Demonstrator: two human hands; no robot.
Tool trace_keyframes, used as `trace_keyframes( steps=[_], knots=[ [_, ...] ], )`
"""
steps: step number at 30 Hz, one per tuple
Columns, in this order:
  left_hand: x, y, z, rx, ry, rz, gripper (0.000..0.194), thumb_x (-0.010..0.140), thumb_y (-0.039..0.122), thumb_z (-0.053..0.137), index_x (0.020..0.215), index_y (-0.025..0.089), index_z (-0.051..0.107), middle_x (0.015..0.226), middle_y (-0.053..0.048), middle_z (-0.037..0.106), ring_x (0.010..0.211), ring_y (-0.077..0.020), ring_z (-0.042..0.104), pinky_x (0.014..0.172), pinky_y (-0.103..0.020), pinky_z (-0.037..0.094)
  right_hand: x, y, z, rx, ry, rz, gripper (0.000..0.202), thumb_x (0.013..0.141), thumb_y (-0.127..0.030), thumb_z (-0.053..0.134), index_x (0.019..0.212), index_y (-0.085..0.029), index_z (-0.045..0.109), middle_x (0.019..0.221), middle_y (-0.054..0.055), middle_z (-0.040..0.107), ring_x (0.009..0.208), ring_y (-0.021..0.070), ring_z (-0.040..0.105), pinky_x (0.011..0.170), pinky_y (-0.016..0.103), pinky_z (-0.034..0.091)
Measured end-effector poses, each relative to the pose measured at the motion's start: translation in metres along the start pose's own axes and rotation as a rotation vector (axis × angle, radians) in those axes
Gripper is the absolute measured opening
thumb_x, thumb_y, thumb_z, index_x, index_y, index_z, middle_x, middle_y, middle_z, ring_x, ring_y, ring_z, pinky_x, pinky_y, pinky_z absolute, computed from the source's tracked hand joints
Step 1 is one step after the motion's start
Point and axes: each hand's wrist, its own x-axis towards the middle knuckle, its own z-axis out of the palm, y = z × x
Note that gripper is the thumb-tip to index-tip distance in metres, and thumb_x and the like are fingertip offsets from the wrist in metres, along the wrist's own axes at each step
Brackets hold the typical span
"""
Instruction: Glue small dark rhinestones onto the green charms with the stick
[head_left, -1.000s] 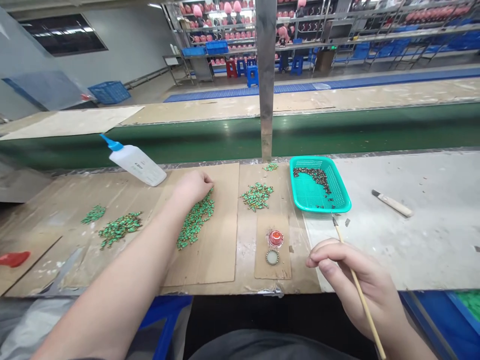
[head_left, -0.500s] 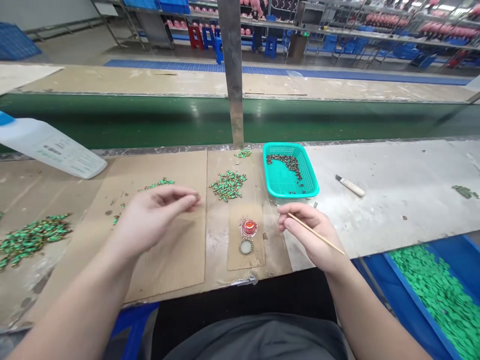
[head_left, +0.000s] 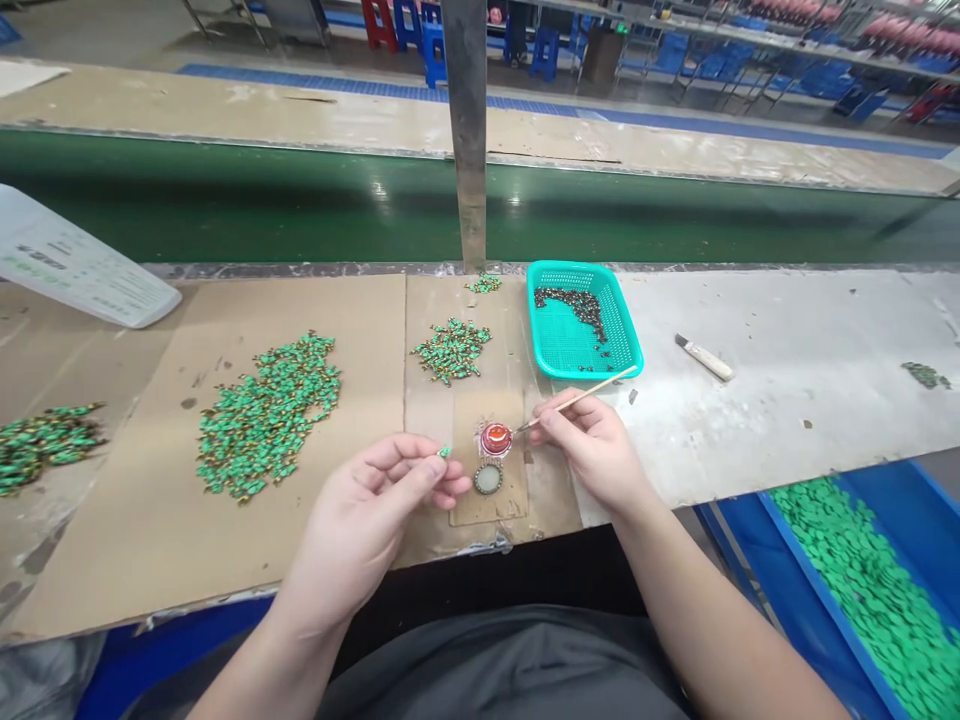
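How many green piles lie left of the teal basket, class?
4: leftmost pile, cut off; large pile, next; medium pile, further right; small pile, near the post. Others may be hidden.

Left hand (head_left: 377, 502) in a fingertip pinch, right hand (head_left: 592, 448) curled penwise

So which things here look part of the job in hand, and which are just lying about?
Apparently in use:
small green piece, pinched in the left hand
thin brush, in the right hand
round red item, by the brush tip
large green pile, similar pieces

Apparently lying about, neither hand on them:
white bottle
wooden-handled tool
teal basket
blue bin
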Motion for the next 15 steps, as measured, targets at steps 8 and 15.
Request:
trace_keyframes(
  steps=[8,15],
  knots=[
    [-0.003,-0.009,-0.006,0.032,-0.059,0.033,0.031,0.066,0.035,0.118,0.076,0.025,0.089,0.071,-0.003,0.082,0.058,-0.0146,0.067,0.055,-0.022,0.058,0.0,-0.001,0.003,-0.037,0.001,0.017,0.05,0.093,-0.068,0.102,0.097,-0.024,0.08,0.089,0.004,0.084,0.084,0.0224,0.086,0.085,0.042,0.078],
    [-0.004,-0.002,0.005,-0.029,-0.064,-0.004,0.035,0.062,0.035,0.119,0.076,0.023,0.089,0.065,-0.001,0.074,0.061,-0.0154,0.065,0.058,-0.023,0.06,0.0,-0.002,0.004,-0.048,0.013,0.022,0.048,0.094,-0.065,0.102,0.099,-0.024,0.078,0.09,0.004,0.084,0.083,0.0224,0.086,0.084,0.042,0.079]
  ],
)
